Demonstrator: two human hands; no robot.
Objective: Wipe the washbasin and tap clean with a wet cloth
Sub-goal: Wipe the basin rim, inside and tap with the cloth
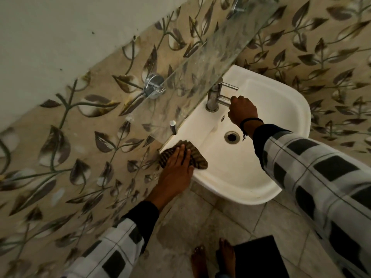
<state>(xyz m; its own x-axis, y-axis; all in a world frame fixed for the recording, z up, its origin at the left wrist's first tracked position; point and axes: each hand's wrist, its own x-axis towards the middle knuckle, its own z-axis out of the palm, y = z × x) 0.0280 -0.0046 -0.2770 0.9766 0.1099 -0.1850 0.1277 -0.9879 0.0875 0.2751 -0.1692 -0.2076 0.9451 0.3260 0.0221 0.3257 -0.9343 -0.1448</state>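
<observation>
A white washbasin (281, 109) hangs on the leaf-patterned wall, its drain (231, 137) in the middle of the bowl. My left hand (177, 165) lies flat on a brown striped cloth (197, 157), pressing it onto the basin's left rim by the wall. A chrome tap (213, 97) stands at the back of the basin with a thin lever on top. My right hand (242, 110) is closed around the end of the tap's spout, which it hides. No water is visible running.
A glass shelf (210, 57) on chrome brackets (153, 86) juts out from the wall just above the tap. Below the basin is a tiled floor (200, 221) with my bare feet (212, 259) and a dark mat (259, 255).
</observation>
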